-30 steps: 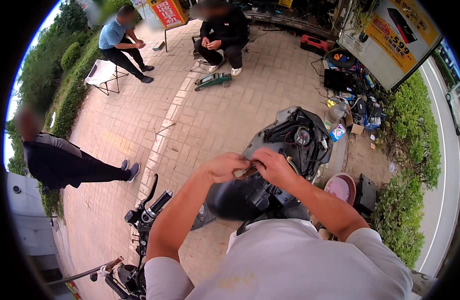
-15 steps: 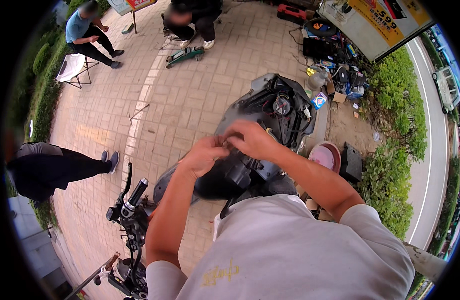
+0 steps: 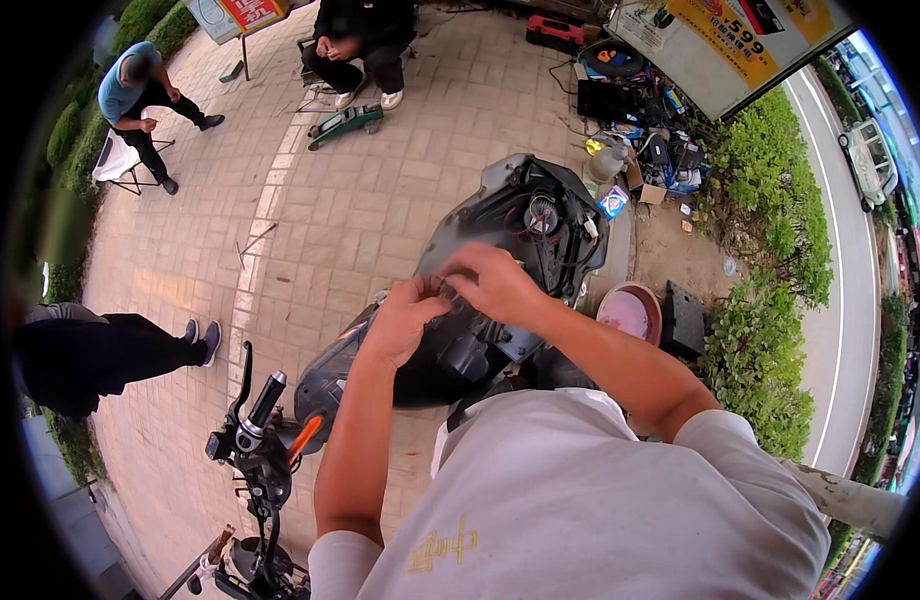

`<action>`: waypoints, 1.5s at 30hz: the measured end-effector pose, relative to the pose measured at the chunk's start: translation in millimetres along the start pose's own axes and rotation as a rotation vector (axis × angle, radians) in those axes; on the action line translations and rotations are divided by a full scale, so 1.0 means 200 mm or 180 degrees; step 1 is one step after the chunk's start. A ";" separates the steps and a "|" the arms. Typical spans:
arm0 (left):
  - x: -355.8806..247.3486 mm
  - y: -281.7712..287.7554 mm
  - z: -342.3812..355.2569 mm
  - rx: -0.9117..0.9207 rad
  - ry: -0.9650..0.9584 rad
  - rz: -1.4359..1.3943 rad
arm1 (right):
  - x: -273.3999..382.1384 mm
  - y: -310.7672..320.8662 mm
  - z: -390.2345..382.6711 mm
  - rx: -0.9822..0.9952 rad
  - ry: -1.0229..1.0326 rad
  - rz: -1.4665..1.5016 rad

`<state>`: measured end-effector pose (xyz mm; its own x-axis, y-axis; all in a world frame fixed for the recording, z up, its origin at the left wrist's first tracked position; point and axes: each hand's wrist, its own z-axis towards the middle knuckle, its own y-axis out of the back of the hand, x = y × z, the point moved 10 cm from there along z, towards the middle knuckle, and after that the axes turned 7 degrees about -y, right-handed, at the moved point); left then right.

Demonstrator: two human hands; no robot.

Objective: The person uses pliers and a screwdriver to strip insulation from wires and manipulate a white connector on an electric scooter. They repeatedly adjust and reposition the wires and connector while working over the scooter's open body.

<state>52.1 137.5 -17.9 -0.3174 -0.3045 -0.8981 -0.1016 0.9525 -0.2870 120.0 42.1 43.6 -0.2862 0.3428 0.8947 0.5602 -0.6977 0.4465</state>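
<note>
Close together over the black motor scooter (image 3: 460,345), my left hand (image 3: 407,318) and my right hand (image 3: 495,286) meet at the fingertips. Both are closed in a pinch. Whatever sits between the fingers is too small and hidden to make out. Just beyond my hands lies the scooter's opened rear body (image 3: 550,225), with a round metal part (image 3: 541,214) and wires exposed inside. At lower left is the scooter's handlebar grip (image 3: 266,400) with its lever.
A pink-filled basin (image 3: 628,312) and a black crate (image 3: 684,318) stand at right. Tools and boxes (image 3: 645,150) are heaped beside a bush (image 3: 765,160). A green floor jack (image 3: 345,124) lies ahead. One person (image 3: 365,45) sits beyond it; two others (image 3: 140,95) (image 3: 120,355) are at left.
My hands stay pinched together, with the fingers shifted slightly. The whole view has swung a little, so the surroundings sit further left. The seated person's hands now show together in front.
</note>
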 end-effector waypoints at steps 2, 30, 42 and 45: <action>0.03 -0.02 -0.02 -0.0116 0.0398 -0.0962 | 0.00 0.02 0.00 -0.0119 0.0229 -0.0088; -0.03 -0.40 -0.14 -0.1354 -0.0722 -0.0948 | -0.25 0.14 -0.20 -0.0101 -0.0659 0.2031; 0.04 -0.23 -0.12 -0.1233 -0.0490 -0.0981 | -0.12 0.11 -0.18 -0.1025 -0.0114 0.0400; 0.03 -0.19 -0.10 -0.0980 -0.0350 -0.1045 | -0.10 0.10 -0.16 -0.0908 -0.0232 0.0115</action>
<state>36.4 99.5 -5.3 -0.1214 -0.5723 -0.8110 -0.4604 0.7563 -0.4648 112.0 1.2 33.7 -0.2075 0.3515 0.9129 0.3248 -0.8555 0.4033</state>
